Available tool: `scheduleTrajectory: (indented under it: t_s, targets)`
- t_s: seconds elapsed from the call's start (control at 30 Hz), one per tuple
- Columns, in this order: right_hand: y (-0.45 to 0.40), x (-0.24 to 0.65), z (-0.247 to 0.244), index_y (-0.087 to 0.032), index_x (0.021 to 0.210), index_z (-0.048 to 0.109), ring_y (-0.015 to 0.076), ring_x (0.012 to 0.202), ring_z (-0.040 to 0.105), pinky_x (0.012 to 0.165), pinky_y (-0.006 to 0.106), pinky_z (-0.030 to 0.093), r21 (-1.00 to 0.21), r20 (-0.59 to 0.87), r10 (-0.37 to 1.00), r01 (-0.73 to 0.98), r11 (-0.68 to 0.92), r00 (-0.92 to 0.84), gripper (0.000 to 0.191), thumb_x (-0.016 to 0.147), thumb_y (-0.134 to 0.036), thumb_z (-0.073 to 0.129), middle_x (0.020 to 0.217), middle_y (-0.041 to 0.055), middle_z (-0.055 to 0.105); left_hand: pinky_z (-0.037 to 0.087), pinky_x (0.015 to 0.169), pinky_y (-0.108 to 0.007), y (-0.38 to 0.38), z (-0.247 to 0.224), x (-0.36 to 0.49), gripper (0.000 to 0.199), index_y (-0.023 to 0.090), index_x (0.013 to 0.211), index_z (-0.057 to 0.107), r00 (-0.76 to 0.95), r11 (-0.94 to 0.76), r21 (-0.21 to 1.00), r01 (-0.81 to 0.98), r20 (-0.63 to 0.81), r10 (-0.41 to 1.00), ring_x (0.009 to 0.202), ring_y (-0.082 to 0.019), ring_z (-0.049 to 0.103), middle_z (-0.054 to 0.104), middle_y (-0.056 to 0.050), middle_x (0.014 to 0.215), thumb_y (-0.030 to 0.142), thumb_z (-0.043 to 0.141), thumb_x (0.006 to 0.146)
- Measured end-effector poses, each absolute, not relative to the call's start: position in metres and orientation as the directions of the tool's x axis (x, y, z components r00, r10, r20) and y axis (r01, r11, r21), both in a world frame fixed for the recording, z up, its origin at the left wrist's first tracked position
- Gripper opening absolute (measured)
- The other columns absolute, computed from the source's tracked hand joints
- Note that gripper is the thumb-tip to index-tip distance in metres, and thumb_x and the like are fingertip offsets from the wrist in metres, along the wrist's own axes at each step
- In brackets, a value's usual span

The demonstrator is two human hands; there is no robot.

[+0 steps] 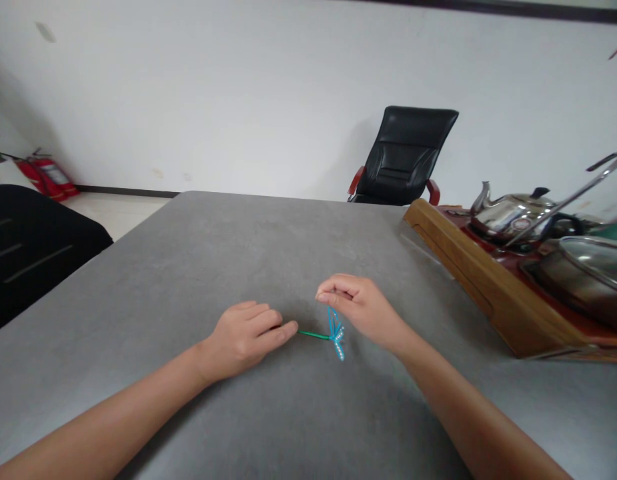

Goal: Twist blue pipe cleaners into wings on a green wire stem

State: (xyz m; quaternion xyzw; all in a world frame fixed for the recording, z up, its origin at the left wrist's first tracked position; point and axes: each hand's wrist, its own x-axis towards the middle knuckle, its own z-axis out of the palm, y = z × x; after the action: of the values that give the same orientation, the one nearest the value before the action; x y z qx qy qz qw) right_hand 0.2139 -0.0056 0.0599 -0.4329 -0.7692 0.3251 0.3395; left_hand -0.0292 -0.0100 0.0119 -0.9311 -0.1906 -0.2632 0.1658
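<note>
A small blue flower shape (337, 337) with pale dots along its petals sits at the right end of a thin green stem (314, 335), just above or on the grey table. My left hand (249, 335) is closed around the stem's left end, its thumb and forefinger pointing right. Above the flower, my right hand (355, 303) pinches the tip of a blue petal between thumb and forefinger. The other fingers of that hand are curled.
On the right of the grey table (228, 247) stands a wooden tea tray (463, 277) with a steel kettle (511, 217) and a lidded pot (588, 273). A black chair (405, 150) is behind the table, another dark seat (33, 247) at left.
</note>
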Motion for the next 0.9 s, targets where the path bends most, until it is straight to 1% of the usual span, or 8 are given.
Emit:
scheduleTrajectory:
  t_s: [0.1,0.2,0.27,0.4,0.57,0.7,0.8,0.9]
  targets:
    - [-0.018,0.210,0.075,-0.018,0.073,0.062,0.0105,0.066,0.052,0.062,0.022,0.034,-0.722,0.271,0.869,0.510,0.468,-0.413,0.018,0.089,-0.022,0.053,0.068,-0.0026,0.057,0.030,0.053,-0.026,-0.009,0.009,-0.029,0.020,0.020,0.103,0.061,0.746,-0.835,-0.193,0.516,0.579,0.327,0.058,-0.012,0.045,0.057,0.002,0.069,0.013,0.047,0.091]
    - [-0.033,0.204,0.086,-0.018,0.076,0.061,0.0095,0.066,0.052,0.063,0.021,0.034,-0.654,0.265,0.850,0.563,0.505,-0.455,0.017,0.089,-0.019,0.052,0.068,-0.0036,0.056,0.034,0.054,-0.025,-0.007,0.008,-0.028,0.021,0.019,0.100,0.062,0.650,-0.788,-0.121,0.603,0.646,0.399,0.059,-0.012,0.047,0.057,0.001,0.068,0.011,0.045,0.091]
    - [-0.041,0.200,0.088,-0.019,0.076,0.060,0.0089,0.066,0.052,0.063,0.021,0.033,-0.613,0.234,0.835,0.591,0.524,-0.498,0.016,0.089,-0.016,0.051,0.069,-0.0040,0.057,0.036,0.054,-0.024,-0.007,0.008,-0.028,0.021,0.018,0.100,0.063,0.584,-0.759,-0.062,0.648,0.680,0.443,0.059,-0.012,0.049,0.058,0.000,0.069,0.011,0.045,0.090]
    - [-0.049,0.191,0.083,-0.019,0.076,0.058,0.0087,0.064,0.053,0.061,0.021,0.032,-0.536,0.146,0.819,0.652,0.537,-0.555,0.015,0.088,-0.016,0.051,0.070,-0.0045,0.059,0.040,0.057,-0.022,-0.008,0.009,-0.028,0.022,0.017,0.101,0.064,0.500,-0.731,0.056,0.680,0.693,0.519,0.063,-0.012,0.053,0.060,-0.002,0.074,0.011,0.046,0.090]
    - [-0.045,0.184,0.066,-0.018,0.070,0.057,0.0102,0.062,0.053,0.059,0.022,0.030,-0.466,0.063,0.853,0.740,0.485,-0.519,0.015,0.085,-0.015,0.053,0.068,-0.0031,0.061,0.042,0.059,-0.021,-0.010,0.006,-0.029,0.018,0.015,0.101,0.064,0.438,-0.721,0.168,0.673,0.695,0.571,0.064,-0.011,0.053,0.059,-0.002,0.073,0.015,0.049,0.091]
    - [-0.036,0.185,0.050,-0.019,0.072,0.060,0.0102,0.061,0.052,0.058,0.021,0.029,-0.543,0.027,0.876,0.728,0.417,-0.482,0.014,0.084,-0.017,0.053,0.066,-0.0034,0.060,0.043,0.059,-0.020,-0.009,0.006,-0.029,0.021,0.016,0.105,0.064,0.439,-0.728,0.196,0.657,0.686,0.581,0.064,-0.011,0.053,0.058,-0.002,0.074,0.015,0.048,0.091]
    - [-0.028,0.188,0.036,-0.019,0.072,0.061,0.0093,0.056,0.046,0.054,0.021,0.027,-0.648,-0.006,0.890,0.679,0.344,-0.456,0.015,0.085,-0.020,0.053,0.058,-0.0047,0.052,0.042,0.059,-0.020,-0.009,0.007,-0.029,0.023,0.017,0.107,0.063,0.453,-0.745,0.196,0.638,0.687,0.568,0.064,-0.010,0.053,0.058,-0.002,0.074,0.014,0.047,0.091]
    - [-0.019,0.192,0.023,-0.018,0.071,0.060,0.0085,0.052,0.039,0.051,0.020,0.026,-0.789,-0.049,0.894,0.566,0.239,-0.446,0.015,0.083,-0.022,0.054,0.054,-0.0060,0.043,0.041,0.058,-0.020,-0.009,0.008,-0.030,0.022,0.017,0.106,0.063,0.481,-0.773,0.166,0.612,0.697,0.531,0.064,-0.010,0.053,0.058,-0.002,0.074,0.013,0.046,0.091]
